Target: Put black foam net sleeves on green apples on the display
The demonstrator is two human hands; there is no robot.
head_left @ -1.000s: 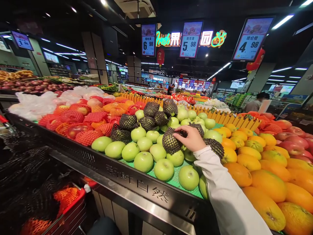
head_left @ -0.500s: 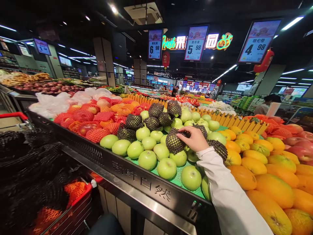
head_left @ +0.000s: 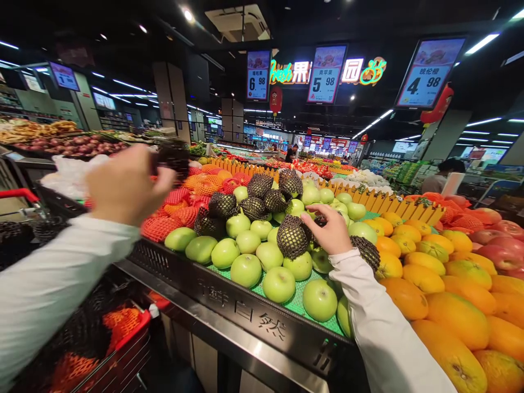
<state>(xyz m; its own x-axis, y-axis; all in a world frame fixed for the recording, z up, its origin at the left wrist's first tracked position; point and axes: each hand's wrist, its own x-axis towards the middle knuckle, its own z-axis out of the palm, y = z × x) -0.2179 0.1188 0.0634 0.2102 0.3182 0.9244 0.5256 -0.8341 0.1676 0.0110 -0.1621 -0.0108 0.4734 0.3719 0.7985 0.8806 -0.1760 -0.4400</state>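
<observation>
My left hand (head_left: 123,188), blurred by motion, is raised over the left part of the fruit stand. Its fingers are closed on a dark, smeared bundle that looks like black foam netting (head_left: 174,158). Over the green apples (head_left: 245,270), my right hand (head_left: 329,229) has thumb and forefinger apart and curved. The thumb is close to the right side of a green apple in a black foam net (head_left: 293,236); contact is unclear. Dark netting shows between thumb and forefinger, and the other fingertips are hidden. More netted apples (head_left: 223,206) sit on the pile behind.
Red-netted fruit (head_left: 164,228) lies left of the apples, oranges (head_left: 450,292) to the right. A black slatted rim (head_left: 229,305) edges the stand. Below left stands a red-rimmed cart (head_left: 137,330) with black and orange netting. A yellow picket divider (head_left: 380,202) runs behind the apples.
My left hand has come into view from the left, carrying the dark netting. My right hand has drawn slightly right, off the front of the netted apple, which stays on the pile.
</observation>
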